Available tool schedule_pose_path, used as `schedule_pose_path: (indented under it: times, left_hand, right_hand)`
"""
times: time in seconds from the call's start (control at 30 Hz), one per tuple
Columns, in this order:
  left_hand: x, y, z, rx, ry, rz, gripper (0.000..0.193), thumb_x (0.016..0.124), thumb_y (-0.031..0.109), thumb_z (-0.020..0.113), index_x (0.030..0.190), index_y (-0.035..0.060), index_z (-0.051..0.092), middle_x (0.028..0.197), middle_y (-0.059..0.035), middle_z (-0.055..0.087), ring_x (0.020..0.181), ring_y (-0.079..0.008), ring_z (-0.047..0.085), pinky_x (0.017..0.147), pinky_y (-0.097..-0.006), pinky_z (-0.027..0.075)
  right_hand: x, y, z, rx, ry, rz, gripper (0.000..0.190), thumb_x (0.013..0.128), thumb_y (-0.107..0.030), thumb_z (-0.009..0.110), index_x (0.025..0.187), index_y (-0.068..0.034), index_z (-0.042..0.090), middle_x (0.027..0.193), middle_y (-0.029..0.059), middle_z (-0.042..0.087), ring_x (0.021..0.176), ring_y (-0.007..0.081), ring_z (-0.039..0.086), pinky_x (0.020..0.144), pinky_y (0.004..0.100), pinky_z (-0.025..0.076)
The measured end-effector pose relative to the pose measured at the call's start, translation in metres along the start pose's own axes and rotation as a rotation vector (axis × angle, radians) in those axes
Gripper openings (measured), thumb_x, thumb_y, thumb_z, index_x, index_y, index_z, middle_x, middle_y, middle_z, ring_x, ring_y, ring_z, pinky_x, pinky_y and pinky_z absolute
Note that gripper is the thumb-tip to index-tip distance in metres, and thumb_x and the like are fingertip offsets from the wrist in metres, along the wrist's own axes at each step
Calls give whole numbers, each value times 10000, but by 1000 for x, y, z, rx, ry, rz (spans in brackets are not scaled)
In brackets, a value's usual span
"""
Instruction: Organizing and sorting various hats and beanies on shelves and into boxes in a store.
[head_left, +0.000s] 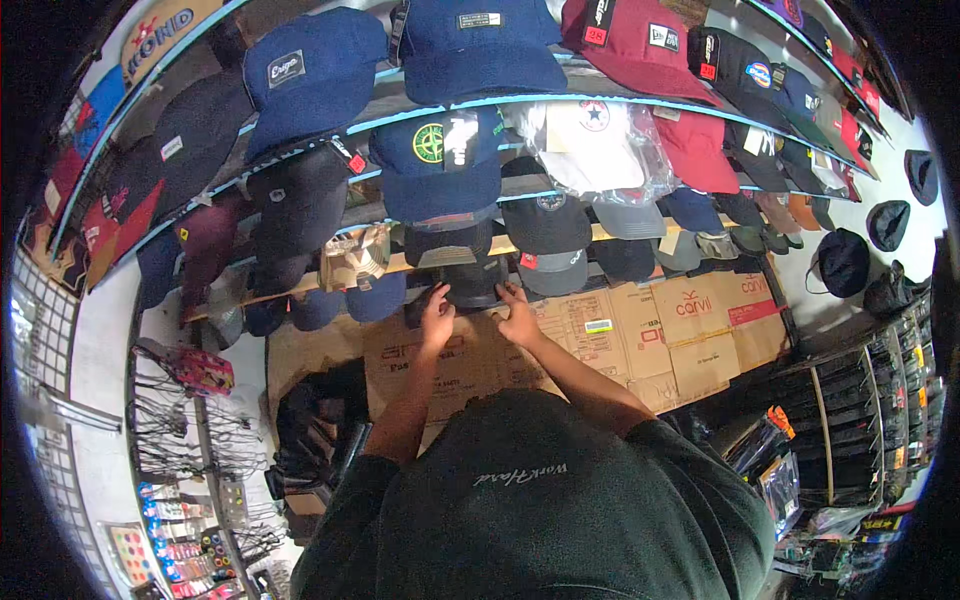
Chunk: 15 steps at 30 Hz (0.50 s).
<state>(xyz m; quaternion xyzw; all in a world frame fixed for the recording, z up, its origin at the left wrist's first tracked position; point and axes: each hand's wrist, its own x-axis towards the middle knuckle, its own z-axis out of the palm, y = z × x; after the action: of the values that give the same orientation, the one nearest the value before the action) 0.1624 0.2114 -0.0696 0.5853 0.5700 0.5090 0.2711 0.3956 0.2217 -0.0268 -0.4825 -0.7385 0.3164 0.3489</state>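
A plain black cap (480, 281) sits low on the rack in front of me, among other caps on the lowest row. My left hand (438, 321) is at the left side of its brim, fingers bent around the edge. At the brim's right side, my right hand (517, 315) pinches the edge between thumb and fingers. A grey cap (553, 268) with a red tag is just right of my right hand. Directly above the black cap is another dark cap (448, 244). To the left of my left hand lies a blue cap (376, 297).
Tiered shelves with light-blue edges (600, 96) hold many caps above my hands. Flattened cardboard (585, 337) covers the surface below. A dark bag (322, 420) stands at left, near hanging cords (169, 420). Packed black goods (847, 427) hang at right.
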Motion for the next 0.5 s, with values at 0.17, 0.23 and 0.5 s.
schedule_pose_path:
  times: [0.17, 0.23, 0.5]
  left_hand:
    - [-5, 11, -3, -6, 0, -39, 493, 952, -28, 583, 1439, 46, 545, 1408, -95, 606, 941, -167, 596, 839, -308, 501]
    - [-6, 26, -6, 3, -37, -68, 484, 953, -20, 583, 1431, 42, 547, 1399, -108, 615, 983, -192, 626, 858, -325, 509]
    - [-46, 36, -59, 313, 452, 153, 332, 933, 87, 647, 1260, 36, 625, 1081, -186, 626, 1012, -403, 606, 929, -487, 481]
  right_hand:
    - [-1, -2, 4, 14, 30, 34, 738, 796, -181, 713, 1485, -9, 510, 1567, 282, 383, 1418, 471, 427, 1167, 464, 396]
    - [-2, 4, 5, 3, 57, 26, 727, 796, -165, 721, 1475, -14, 509, 1531, 290, 403, 1398, 476, 438, 1148, 464, 412]
    - [-10, -38, -2, -101, 246, -91, 612, 814, -103, 714, 1401, -42, 553, 1342, 245, 517, 1222, 463, 533, 1020, 511, 469]
